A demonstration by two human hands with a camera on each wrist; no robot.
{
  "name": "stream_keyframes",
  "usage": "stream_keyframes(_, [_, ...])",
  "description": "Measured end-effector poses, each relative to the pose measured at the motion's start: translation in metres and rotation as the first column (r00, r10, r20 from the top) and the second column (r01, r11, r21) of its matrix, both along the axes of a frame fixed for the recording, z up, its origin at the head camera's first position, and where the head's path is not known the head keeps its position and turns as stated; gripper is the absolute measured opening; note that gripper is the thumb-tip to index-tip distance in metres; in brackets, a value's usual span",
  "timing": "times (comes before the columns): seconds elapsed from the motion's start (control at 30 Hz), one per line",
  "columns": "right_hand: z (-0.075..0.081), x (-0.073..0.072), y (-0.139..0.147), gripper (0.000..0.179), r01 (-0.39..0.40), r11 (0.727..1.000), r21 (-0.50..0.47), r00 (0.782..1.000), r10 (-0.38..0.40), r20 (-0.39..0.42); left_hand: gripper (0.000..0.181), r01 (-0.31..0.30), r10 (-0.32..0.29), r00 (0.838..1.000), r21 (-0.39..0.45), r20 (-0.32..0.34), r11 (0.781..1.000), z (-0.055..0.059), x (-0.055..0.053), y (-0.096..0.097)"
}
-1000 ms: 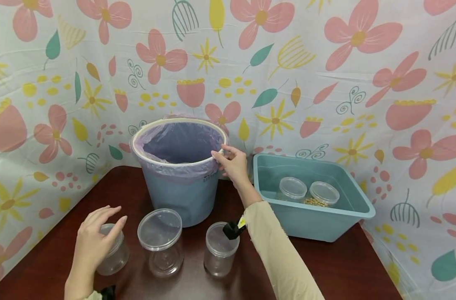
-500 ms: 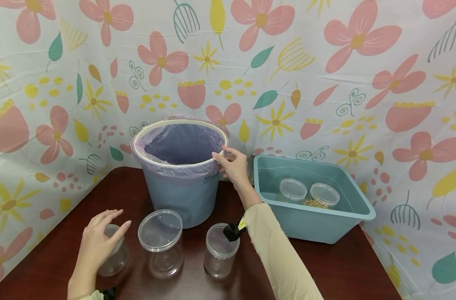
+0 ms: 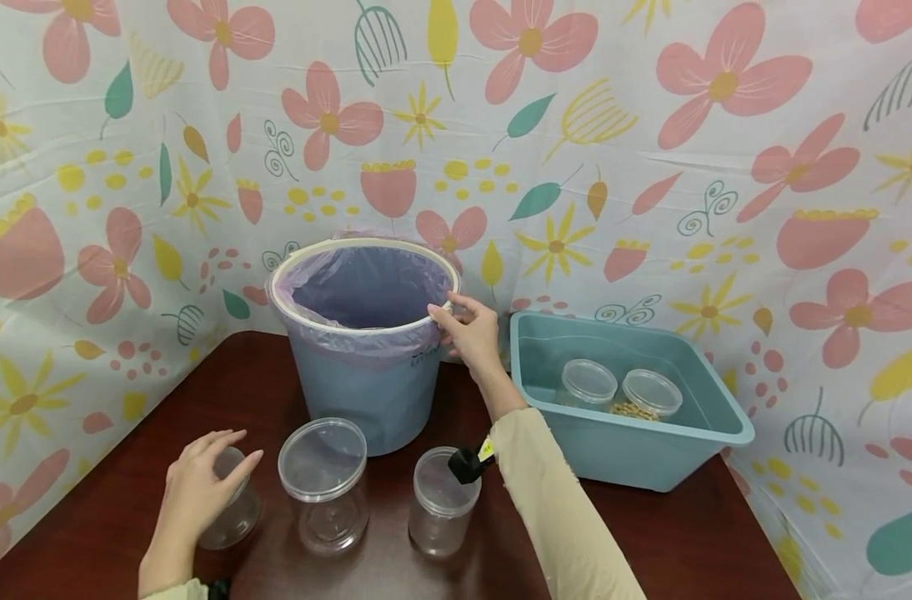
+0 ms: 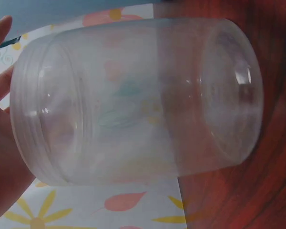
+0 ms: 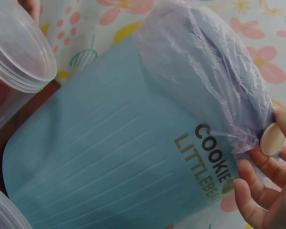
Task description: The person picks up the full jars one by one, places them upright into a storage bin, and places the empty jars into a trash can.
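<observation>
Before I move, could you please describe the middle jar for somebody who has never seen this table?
Find the round blue bin with the lilac liner. Nearer the camera on the dark table, choose the middle clear jar of three in a row, the widest one.

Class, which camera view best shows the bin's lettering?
The right wrist view: the lettering is largest there, COOKIE plainly readable. The head view shows it small and barely legible; the left wrist view, not at all.

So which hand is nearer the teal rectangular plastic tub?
Right. The right hand, left of the tub, pinches the rim of the round blue plastic bin; the left hand is farther left, by a clear plastic jar.
</observation>
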State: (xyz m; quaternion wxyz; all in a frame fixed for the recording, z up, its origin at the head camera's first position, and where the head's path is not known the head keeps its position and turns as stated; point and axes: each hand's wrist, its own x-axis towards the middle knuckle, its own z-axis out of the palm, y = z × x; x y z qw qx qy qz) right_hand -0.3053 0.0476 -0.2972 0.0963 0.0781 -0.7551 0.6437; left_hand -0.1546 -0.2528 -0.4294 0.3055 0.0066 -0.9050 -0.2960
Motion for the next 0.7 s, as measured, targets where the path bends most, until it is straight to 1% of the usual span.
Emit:
stream_keyframes(0.1, [-0.001,0.000,0.000,0.044,0.003,1.000,0.000,1.000,-0.003,-0.007,0.037,-0.028,0.029,0.999,-0.028,0.040,0.999,-0.003,0.001,-0.002])
stream_keyframes(0.2, [-0.001,0.000,-0.001,0.043,0.007,1.000,-0.004,1.000,-0.007,-0.008,0.041,-0.056,0.060,0.993,-0.035,0.105,0.998,-0.003,0.004,-0.005])
stream_keyframes(0.3, [-0.002,0.000,0.000,0.043,0.008,1.000,-0.008,1.000,-0.008,-0.001,0.047,-0.078,0.083,0.981,-0.038,0.174,0.996,-0.003,0.007,-0.008])
stream_keyframes(0.4, [-0.002,0.000,0.001,0.043,0.005,1.000,-0.010,1.000,-0.005,0.000,0.053,-0.088,0.096,0.966,-0.043,0.242,0.995,-0.003,0.009,-0.011])
stream_keyframes(0.53, [-0.002,0.000,0.001,0.044,-0.002,1.000,-0.020,1.000,0.002,-0.002,0.063,-0.101,0.097,0.936,-0.005,0.339,0.995,-0.001,0.013,-0.015])
stream_keyframes(0.6, [-0.002,0.000,0.001,0.044,-0.006,1.000,-0.026,1.000,0.006,0.000,0.065,-0.117,0.098,0.924,0.029,0.369,0.993,-0.001,0.015,-0.016])
stream_keyframes(0.7, [-0.001,0.000,0.001,0.045,-0.008,1.000,-0.024,1.000,0.008,0.002,0.065,-0.150,0.117,0.923,0.063,0.368,0.987,-0.002,0.019,-0.017])
